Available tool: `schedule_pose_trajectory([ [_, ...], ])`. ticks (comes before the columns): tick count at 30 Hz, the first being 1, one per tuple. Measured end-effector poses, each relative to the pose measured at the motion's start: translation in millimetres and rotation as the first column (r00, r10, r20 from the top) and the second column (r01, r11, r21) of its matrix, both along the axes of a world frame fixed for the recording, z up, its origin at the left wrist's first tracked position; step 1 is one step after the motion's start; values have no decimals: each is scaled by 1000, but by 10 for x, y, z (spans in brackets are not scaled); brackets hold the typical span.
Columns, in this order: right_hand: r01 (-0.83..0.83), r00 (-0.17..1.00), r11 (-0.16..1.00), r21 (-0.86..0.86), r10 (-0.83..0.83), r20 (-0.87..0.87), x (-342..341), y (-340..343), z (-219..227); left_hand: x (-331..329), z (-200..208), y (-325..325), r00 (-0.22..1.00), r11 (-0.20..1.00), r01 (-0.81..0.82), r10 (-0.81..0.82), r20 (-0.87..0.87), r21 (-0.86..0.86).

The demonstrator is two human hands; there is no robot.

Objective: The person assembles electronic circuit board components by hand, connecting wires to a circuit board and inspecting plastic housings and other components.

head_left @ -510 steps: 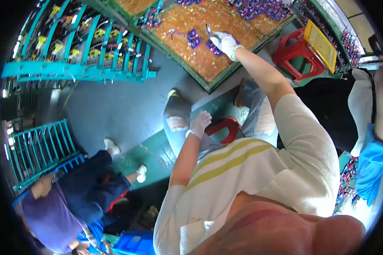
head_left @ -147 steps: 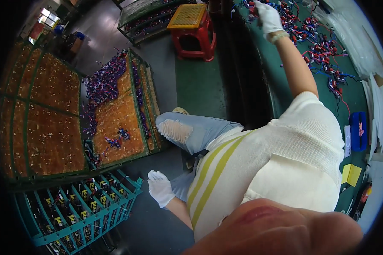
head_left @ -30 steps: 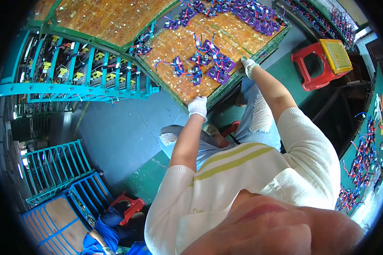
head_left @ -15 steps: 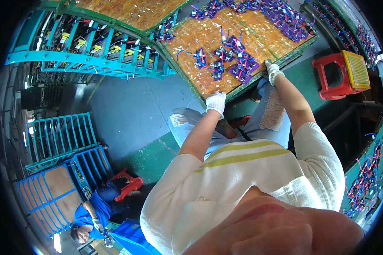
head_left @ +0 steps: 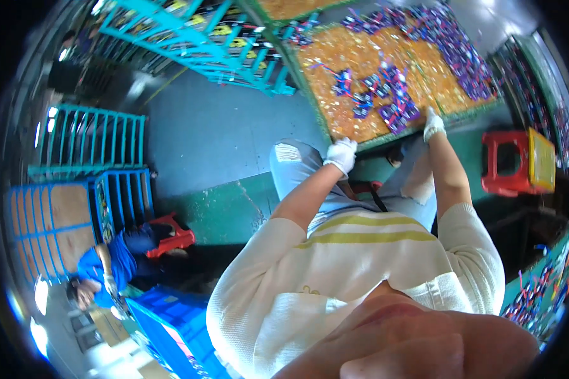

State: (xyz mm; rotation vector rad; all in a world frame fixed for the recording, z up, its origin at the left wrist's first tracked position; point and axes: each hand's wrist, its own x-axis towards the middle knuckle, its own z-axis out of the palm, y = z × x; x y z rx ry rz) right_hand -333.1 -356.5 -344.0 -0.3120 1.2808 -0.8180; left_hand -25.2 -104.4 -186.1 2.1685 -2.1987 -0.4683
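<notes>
Right hand (head_left: 434,125), from bench (head_left: 557,250) to table edge (head_left: 466,113)

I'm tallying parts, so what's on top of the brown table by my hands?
Wired purple boards lie loosely clustered near the right hand; a denser pile covers the far right side. What lies beneath the pile is hidden.

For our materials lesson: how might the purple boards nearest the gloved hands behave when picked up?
The purple boards look thin and flat, so probably stiff and light. Their red and blue wires curl loosely, so they likely flop. Bunched together, they may snag.
</notes>
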Motion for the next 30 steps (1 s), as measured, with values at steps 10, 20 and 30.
schedule_pose_trajectory([
  [10, -462, 862, 650, -603, 168, -479, 1738, 1255, 1715, 32, 217, 565, 943, 995, -34, 2, -334, -89],
  [20, -285, 956, 720, -632, 264, -131, 1864, 972, 1597, 117, 516, 594, 745, 882, -316, 4, -668, -348],
  [30, -418, 768, 656, -629, 625, 140, 2023, 2071, 3412, 49, 1451, 699, 842, 678, -395, -3, -540, -620],
])
